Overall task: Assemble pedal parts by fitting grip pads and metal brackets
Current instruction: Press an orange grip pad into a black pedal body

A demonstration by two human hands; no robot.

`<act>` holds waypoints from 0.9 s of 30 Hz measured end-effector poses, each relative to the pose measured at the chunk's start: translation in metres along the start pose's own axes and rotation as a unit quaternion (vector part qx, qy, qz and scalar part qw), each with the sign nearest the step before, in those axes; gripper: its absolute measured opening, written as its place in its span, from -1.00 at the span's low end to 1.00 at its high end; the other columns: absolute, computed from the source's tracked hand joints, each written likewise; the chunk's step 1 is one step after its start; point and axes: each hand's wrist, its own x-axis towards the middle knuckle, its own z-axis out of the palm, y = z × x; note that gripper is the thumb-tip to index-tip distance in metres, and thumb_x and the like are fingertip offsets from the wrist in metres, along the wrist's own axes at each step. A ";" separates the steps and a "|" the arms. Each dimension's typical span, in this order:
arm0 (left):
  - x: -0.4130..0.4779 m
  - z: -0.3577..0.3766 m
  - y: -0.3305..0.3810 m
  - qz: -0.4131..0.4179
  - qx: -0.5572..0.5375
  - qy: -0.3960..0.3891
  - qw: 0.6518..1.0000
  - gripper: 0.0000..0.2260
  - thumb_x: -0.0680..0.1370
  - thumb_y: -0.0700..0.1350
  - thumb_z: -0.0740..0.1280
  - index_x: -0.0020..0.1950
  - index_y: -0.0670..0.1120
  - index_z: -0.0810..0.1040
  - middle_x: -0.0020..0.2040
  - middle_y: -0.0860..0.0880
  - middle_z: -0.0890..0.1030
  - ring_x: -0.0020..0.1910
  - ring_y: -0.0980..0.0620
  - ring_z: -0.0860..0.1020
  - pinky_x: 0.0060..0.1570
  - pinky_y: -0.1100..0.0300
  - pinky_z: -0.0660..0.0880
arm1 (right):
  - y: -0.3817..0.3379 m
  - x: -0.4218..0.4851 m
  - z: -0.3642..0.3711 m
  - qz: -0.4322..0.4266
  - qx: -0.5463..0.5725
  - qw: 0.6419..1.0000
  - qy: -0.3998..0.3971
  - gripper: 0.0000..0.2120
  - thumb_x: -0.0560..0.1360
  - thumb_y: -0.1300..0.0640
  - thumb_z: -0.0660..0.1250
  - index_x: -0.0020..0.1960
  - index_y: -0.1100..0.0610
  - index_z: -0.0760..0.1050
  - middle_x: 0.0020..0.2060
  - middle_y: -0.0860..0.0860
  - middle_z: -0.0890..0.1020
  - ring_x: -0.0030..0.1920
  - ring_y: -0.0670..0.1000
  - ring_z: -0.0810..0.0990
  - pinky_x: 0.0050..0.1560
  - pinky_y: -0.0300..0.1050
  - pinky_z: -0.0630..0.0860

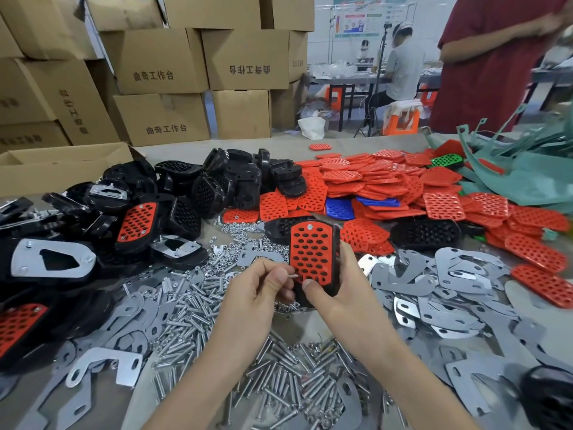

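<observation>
A cluttered surface (pixel 366 142) is seen. The pedal (pixel 311 256), likely light and stiff, is clamped low in the right grip (pixel 338 293), a bolt (pixel 293 275) pinched in the left grip (pixel 259 283).

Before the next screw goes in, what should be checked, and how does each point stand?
1. Pedal gripped by right hand: ok.
2. Screw pinched in left hand: ok.
3. Pad seated in the pedal face: ok, it looks flush.
4. Top screw in place: ok.
5. Screw tip lined up with the pad's lower left hole: cannot tell, fingers crowd it.
6. Screw pile within reach: ok.
</observation>
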 end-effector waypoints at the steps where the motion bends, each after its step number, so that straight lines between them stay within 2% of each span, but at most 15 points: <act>1: 0.000 0.000 0.000 -0.003 0.001 -0.001 1.000 -0.76 0.56 0.02 0.26 -0.01 -0.11 0.62 -0.31 0.09 0.65 -0.27 0.20 0.60 -0.17 0.39 0.50 | 0.000 0.000 0.000 0.001 0.000 1.000 0.000 -0.60 0.59 0.28 0.34 0.18 -0.20 0.39 -0.02 -0.20 0.67 0.01 -0.13 0.67 0.03 -0.25 0.58; 5: 0.002 0.000 -0.002 -0.003 0.032 0.016 0.999 -0.83 0.61 -0.05 0.26 -0.02 -0.07 0.62 -0.29 0.11 0.65 -0.26 0.21 0.60 -0.17 0.39 0.49 | -0.001 0.000 0.001 0.002 -0.003 1.000 0.007 -0.61 0.60 0.29 0.34 0.17 -0.19 0.38 -0.02 -0.22 0.67 0.00 -0.14 0.67 0.03 -0.24 0.58; 9: -0.004 0.006 -0.002 0.054 0.144 0.037 0.987 -0.87 0.64 -0.04 0.28 -0.03 0.04 0.60 -0.18 0.20 0.66 -0.20 0.22 0.62 -0.21 0.41 0.47 | -0.001 0.000 0.004 0.001 -0.010 1.000 0.022 -0.60 0.60 0.30 0.34 0.20 -0.17 0.37 -0.02 -0.25 0.66 -0.01 -0.15 0.67 0.02 -0.22 0.60; 14: 0.001 0.004 -0.003 0.012 0.055 0.054 0.997 -0.84 0.65 -0.08 0.27 -0.02 -0.04 0.63 -0.25 0.09 0.68 -0.23 0.18 0.62 -0.15 0.33 0.52 | -0.003 0.000 0.005 -0.012 -0.010 1.000 0.022 -0.58 0.60 0.31 0.34 0.19 -0.20 0.37 -0.01 -0.25 0.66 0.00 -0.16 0.67 0.01 -0.30 0.56; 19: 0.000 0.009 -0.005 0.021 0.075 0.058 0.995 -0.81 0.64 0.02 0.24 -0.02 0.01 0.62 -0.22 0.11 0.68 -0.21 0.17 0.63 -0.14 0.29 0.54 | -0.001 0.001 0.004 -0.003 0.007 1.000 0.022 -0.60 0.60 0.30 0.34 0.19 -0.18 0.38 -0.02 -0.23 0.66 -0.01 -0.16 0.67 -0.02 -0.33 0.55; 22: 0.001 0.006 -0.004 0.068 0.149 0.055 0.985 -0.76 0.63 0.10 0.19 0.03 0.03 0.60 -0.18 0.18 0.66 -0.14 0.20 0.62 -0.15 0.40 0.47 | -0.002 0.003 0.005 0.000 0.005 1.000 0.024 -0.59 0.59 0.31 0.34 0.18 -0.18 0.37 -0.03 -0.28 0.65 -0.02 -0.19 0.66 -0.04 -0.35 0.54; 24: -0.001 0.005 -0.004 0.102 0.213 0.041 0.971 -0.76 0.61 0.15 0.20 0.08 0.07 0.58 -0.12 0.23 0.64 -0.06 0.23 0.61 -0.10 0.43 0.45 | -0.002 0.003 0.007 0.003 0.006 0.999 0.035 -0.59 0.60 0.29 0.34 0.18 -0.20 0.36 -0.02 -0.28 0.63 -0.02 -0.17 0.66 -0.01 -0.26 0.58; 27: 0.001 0.004 -0.006 0.128 0.255 0.045 0.957 -0.89 0.61 0.04 0.31 0.08 0.07 0.57 -0.03 0.23 0.62 -0.01 0.26 0.58 -0.04 0.40 0.46 | -0.002 0.003 0.007 -0.001 0.011 0.999 0.052 -0.60 0.60 0.27 0.34 0.14 -0.22 0.36 -0.01 -0.26 0.63 -0.05 -0.14 0.65 -0.01 -0.18 0.59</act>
